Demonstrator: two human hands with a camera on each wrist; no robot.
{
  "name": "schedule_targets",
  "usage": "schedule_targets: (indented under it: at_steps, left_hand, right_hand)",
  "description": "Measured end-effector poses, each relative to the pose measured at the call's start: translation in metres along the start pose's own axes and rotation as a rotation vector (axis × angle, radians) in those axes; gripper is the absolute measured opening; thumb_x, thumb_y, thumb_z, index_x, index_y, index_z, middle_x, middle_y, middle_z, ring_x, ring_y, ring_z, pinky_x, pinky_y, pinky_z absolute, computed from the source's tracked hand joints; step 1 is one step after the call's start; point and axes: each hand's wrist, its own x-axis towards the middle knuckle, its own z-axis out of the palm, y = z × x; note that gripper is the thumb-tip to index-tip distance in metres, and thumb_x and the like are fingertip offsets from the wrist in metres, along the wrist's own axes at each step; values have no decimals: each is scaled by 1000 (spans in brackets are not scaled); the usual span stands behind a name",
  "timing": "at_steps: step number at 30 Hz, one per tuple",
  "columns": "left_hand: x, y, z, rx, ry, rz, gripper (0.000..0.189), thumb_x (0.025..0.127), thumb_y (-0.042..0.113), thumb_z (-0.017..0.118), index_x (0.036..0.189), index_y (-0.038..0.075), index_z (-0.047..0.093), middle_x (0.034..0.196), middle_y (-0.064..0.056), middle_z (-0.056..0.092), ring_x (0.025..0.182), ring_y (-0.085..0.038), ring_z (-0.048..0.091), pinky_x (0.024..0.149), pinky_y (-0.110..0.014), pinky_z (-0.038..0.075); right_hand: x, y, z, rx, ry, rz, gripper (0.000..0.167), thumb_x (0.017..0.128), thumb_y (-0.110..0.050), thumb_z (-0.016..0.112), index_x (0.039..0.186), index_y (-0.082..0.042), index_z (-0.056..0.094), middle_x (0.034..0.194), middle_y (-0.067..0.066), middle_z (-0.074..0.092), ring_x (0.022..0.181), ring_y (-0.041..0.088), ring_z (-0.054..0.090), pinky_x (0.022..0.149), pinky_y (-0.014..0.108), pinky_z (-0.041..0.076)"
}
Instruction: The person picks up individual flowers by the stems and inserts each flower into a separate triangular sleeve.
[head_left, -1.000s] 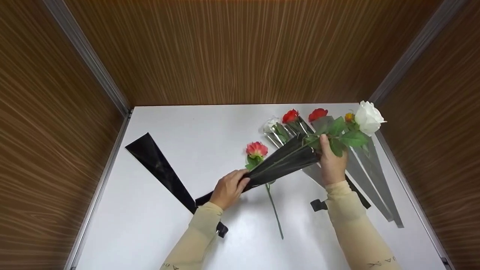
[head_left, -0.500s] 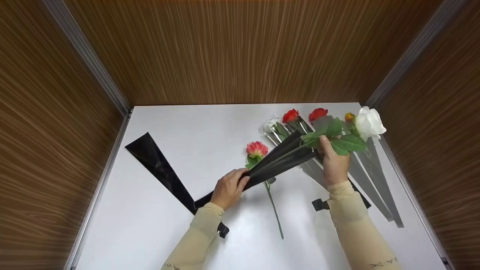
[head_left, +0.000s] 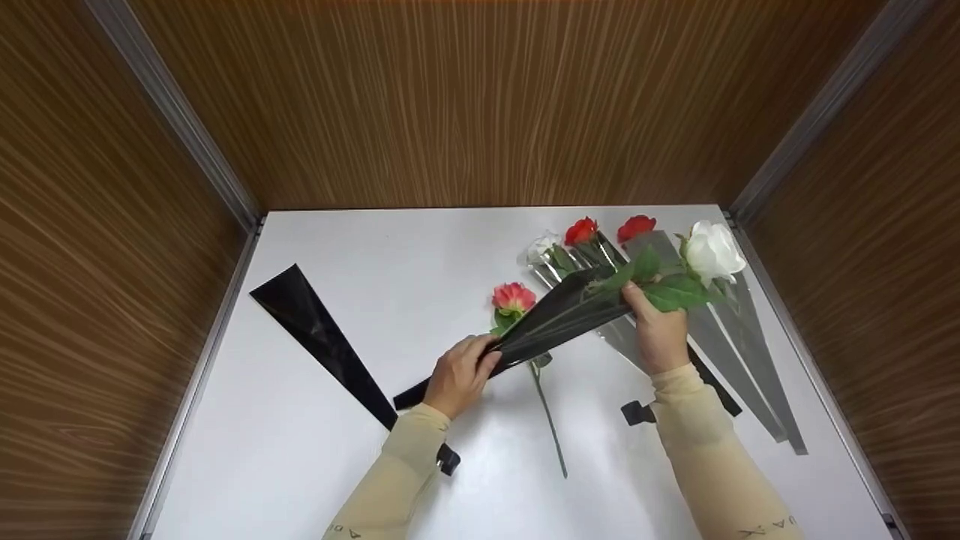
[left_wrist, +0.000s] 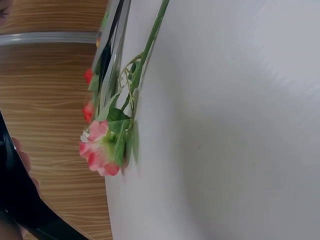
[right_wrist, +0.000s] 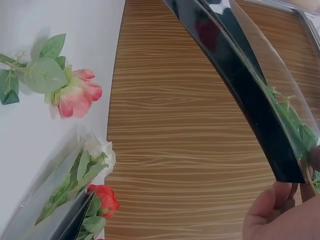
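My left hand point(head_left: 459, 377) grips the narrow part of a black flower sleeve point(head_left: 559, 330), its mouth facing up and right. At that mouth my right hand point(head_left: 661, 336) pinches a white rose point(head_left: 714, 253) below the bloom, thumb over the leaves. The rose's stem runs down inside the sleeve; its lower end is hidden. In the right wrist view, the sleeve point(right_wrist: 240, 95) shows a clear front with green leaves point(right_wrist: 295, 125) behind it, and my right fingers touch its edge. Under the sleeve lies a pink flower point(head_left: 514, 298) with a bare green stem.
Another black sleeve point(head_left: 322, 337) lies flat at the left. At the right lie wrapped flowers, among them a white one point(head_left: 543, 247) and a red rose point(head_left: 581, 232), partly overlapping grey sleeves point(head_left: 750, 360). Wood-grain walls point(head_left: 480, 105) enclose the white table point(head_left: 360, 255).
My right hand and the white rose have moved left and down, bringing the bloom closer to the sleeve's mouth. The sleeve's mouth has bulged wider. My left hand stays nearly still.
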Motion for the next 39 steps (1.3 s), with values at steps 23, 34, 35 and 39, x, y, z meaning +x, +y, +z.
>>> schedule_targets:
  at_steps: [23, 34, 35, 39]
  left_hand:
    - [-4, -3, -1, 5, -25, -31, 36, 101, 34, 48, 122, 9, 62, 110, -3, 66, 103, -18, 63, 87, -35, 50]
    - [-6, -4, -4, 2, -54, -40, 36, 102, 36, 46, 124, 12, 61, 111, -2, 65, 103, -18, 62, 87, -36, 50]
    - [-6, -4, -4, 3, -57, -38, 36, 102, 36, 46, 124, 12, 61, 111, -2, 65, 104, -18, 62, 88, -36, 50]
    - [-6, -3, -4, 6, -68, -26, 37, 102, 36, 46, 125, 11, 60, 114, -3, 65, 106, -18, 62, 89, -35, 49]
  right_hand:
    - [-6, -7, -3, 241, 13, -149, 24, 84, 15, 57, 100, -1, 65, 95, 6, 67, 90, 16, 61, 85, 25, 47]
    - [0, -13, -6, 409, -123, -331, 25, 90, 15, 49, 112, 11, 60, 110, 23, 63, 104, 28, 60, 95, 33, 45]
    - [0, -14, -7, 444, -128, -318, 25, 91, 16, 49, 112, 10, 59, 110, 24, 63, 102, 27, 60, 93, 33, 46]
    - [0, -12, -6, 522, -150, -271, 25, 92, 16, 47, 113, 8, 57, 107, 23, 63, 98, 26, 62, 88, 33, 50]
